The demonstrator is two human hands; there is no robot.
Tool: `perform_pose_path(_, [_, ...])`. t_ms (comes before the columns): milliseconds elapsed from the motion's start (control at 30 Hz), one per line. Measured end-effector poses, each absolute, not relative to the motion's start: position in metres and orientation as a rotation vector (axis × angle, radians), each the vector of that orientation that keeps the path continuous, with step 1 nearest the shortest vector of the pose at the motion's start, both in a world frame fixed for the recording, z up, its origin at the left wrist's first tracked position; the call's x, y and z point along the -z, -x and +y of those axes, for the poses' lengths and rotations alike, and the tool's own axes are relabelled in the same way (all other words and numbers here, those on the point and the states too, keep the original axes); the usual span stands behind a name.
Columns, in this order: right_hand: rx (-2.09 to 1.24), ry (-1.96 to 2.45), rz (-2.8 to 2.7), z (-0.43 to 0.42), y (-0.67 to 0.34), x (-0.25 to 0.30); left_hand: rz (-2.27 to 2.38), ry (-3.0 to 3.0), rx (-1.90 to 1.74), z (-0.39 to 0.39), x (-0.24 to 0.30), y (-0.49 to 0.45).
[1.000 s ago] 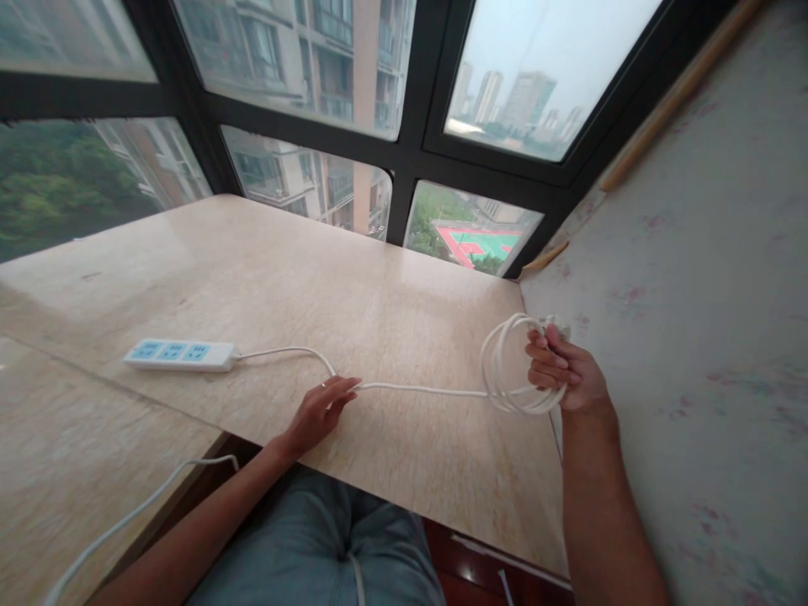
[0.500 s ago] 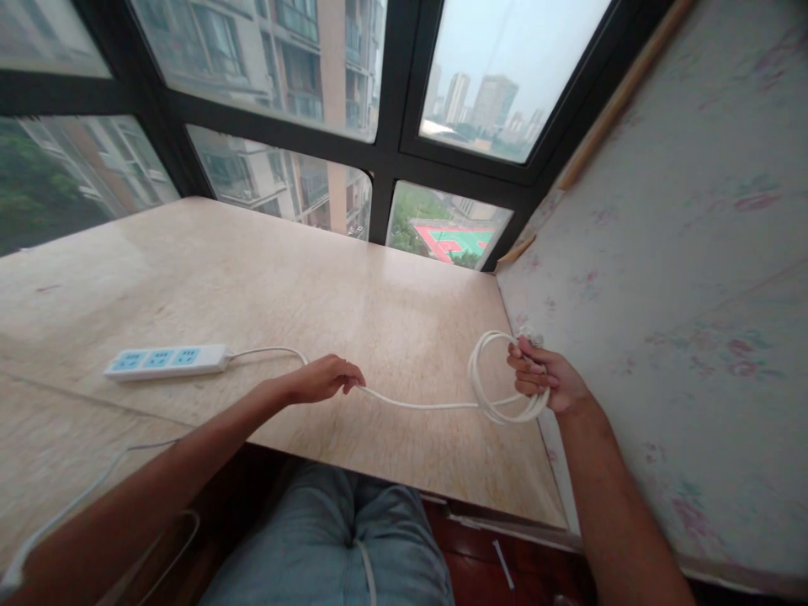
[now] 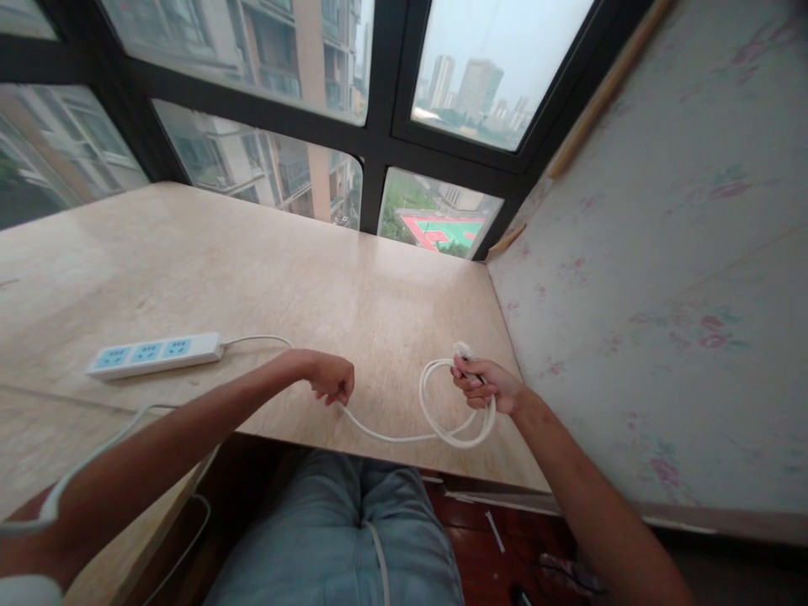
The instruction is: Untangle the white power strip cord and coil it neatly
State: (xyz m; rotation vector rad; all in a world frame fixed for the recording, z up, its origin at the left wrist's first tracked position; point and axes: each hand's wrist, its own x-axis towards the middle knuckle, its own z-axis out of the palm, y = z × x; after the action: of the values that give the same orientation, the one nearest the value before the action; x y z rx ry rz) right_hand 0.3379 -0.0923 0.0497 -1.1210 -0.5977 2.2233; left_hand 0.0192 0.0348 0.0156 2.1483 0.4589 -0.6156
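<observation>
A white power strip [image 3: 155,355] with blue socket faces lies on the stone windowsill at the left. Its white power cord [image 3: 391,438] runs from the strip's right end to my left hand [image 3: 328,377], whose fingers are closed around it. Beyond that hand the cord sags to the right and joins a loose coil [image 3: 431,408]. My right hand [image 3: 485,383] grips the coil's bundled loops, and a whitish end, probably the plug [image 3: 463,348], pokes out above its fingers. Part of the cord is hidden behind my left hand and wrist.
The beige sill [image 3: 265,278] meets dark-framed windows [image 3: 372,194] at the back and a floral-papered wall [image 3: 631,278] on the right. Another white cable [image 3: 94,459] passes over my left forearm. My legs [image 3: 334,539] are below the sill's front edge.
My right hand has moved left with the coil, closer to my left hand. The cord between the hands hangs slacker. My left hand has turned its knuckles downward. The view has shifted slightly.
</observation>
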Motion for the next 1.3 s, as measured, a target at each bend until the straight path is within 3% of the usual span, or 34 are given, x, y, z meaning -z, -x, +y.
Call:
perform_pose_path(267, [-2.399, 1.246, -0.984, -0.073, -0.308, -0.058, 0.535, -2.641, 0.089, 0.004, -0.011, -0.013])
perform_pose_path(467, [-2.442, 1.456, -1.269, -0.05, -0.289, -0.05, 1.053, -2.867, -0.436, -0.04, -0.001, -0.004])
perform_pose_path(700, [-2.545, 1.488, -1.496, -0.04, -0.281, -0.036, 1.508, -2.122, -0.516, -0.103, 0.028, -0.009])
perform_pose_path(833, [-2.583, 1.472, -1.644, -0.035, -0.271, -0.039, 1.344, -1.283, -0.884, -0.126, 0.03, -0.024])
perform_pose_path(967, [-2.629, 1.445, -1.848, -0.028, -0.254, -0.047, 1.071, -0.565, -0.935, -0.139, 0.028, -0.041])
perform_pose_path(1300, [-2.593, 1.44, -2.394, -0.02, -0.207, -0.059, 0.792, -0.595, -0.949, -0.126, 0.018, -0.05])
